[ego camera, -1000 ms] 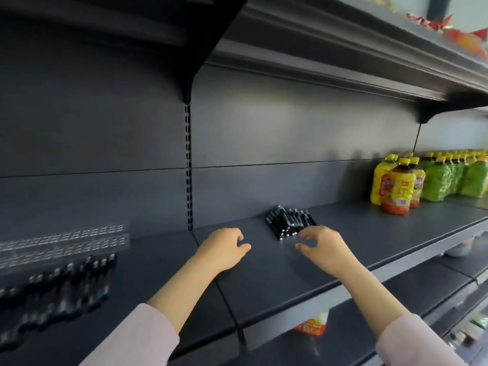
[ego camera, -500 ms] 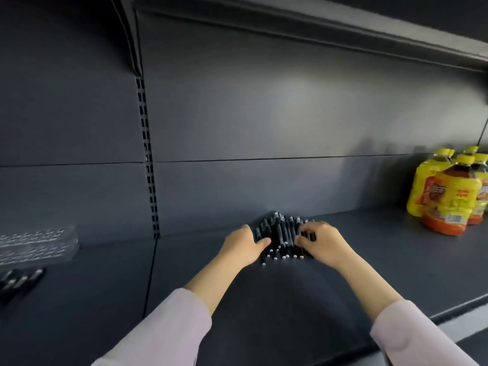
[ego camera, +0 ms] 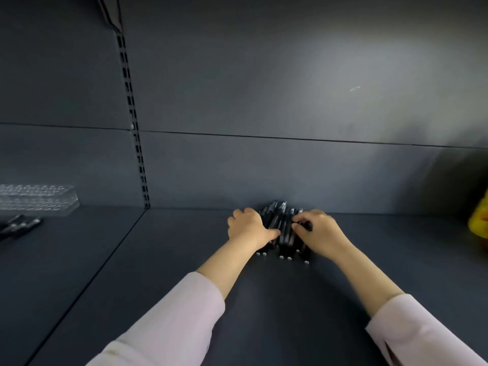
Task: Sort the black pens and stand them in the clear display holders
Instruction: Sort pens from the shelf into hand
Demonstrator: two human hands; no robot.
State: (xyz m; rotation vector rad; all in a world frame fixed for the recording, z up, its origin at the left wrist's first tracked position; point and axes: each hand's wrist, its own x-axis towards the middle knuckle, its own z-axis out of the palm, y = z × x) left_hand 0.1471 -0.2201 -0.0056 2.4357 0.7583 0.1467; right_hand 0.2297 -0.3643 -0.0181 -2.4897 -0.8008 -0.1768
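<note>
Sorting so far: barely started, by my reading; the heap of slim, white-tipped black pens [ego camera: 283, 235] lies flat at mid-frame, and no pen shows standing in a holder.
Left to do: gathering the heap, carrying it to the left and standing each pen upright, judging from how things lie.
Room: a shop shelving bay with a dark grey metal back panel [ego camera: 290, 88] and a slotted steel upright [ego camera: 134, 143] at upper left.
Surface: a dark grey metal shelf [ego camera: 171, 265]; the heap sits far back, close against the panel.
Holders: clear plastic display holders [ego camera: 37, 199] with rows of holes, at the left edge, well apart from the heap.
Bottle: a yellow plastic bottle [ego camera: 479, 225], cut off at the right edge.
Strays: a few loose dark pens [ego camera: 19, 225] lying flat just below the holders.
Hands: the left hand [ego camera: 248, 228] curls over the heap's left side; the right hand [ego camera: 320, 233] pinches pens on its right side between thumb and forefinger.
</note>
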